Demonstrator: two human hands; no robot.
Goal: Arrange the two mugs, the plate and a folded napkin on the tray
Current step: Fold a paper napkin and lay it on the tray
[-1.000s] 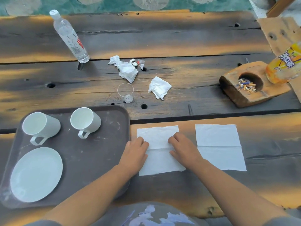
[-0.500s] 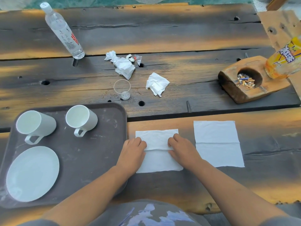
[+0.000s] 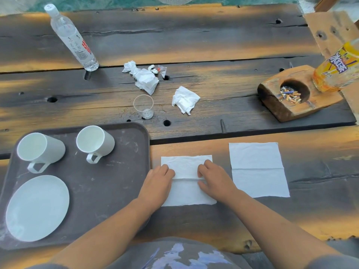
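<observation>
On the dark brown tray [image 3: 108,191] at the left stand two white mugs, one at the far left [image 3: 40,150] and one beside it [image 3: 97,140], handles toward me. A white plate [image 3: 37,207] lies in front of them. Just right of the tray, a white napkin [image 3: 186,166] lies on the wooden table with its far part folded down to a line across its middle. My left hand [image 3: 157,181] and my right hand [image 3: 215,179] pinch the ends of that folded edge. A second napkin [image 3: 258,169] lies flat and unfolded to the right.
Farther back are a clear plastic cup [image 3: 144,106], two crumpled tissues [image 3: 145,78] [image 3: 184,100] and a leaning water bottle [image 3: 73,39]. A wooden ashtray [image 3: 287,105] with cigarette ends and an orange drink bottle [image 3: 338,68] sit at the right.
Both hands have drawn the napkin's far edge toward me, so the far part now lies folded over to the middle. The tray, mugs and plate have not moved.
</observation>
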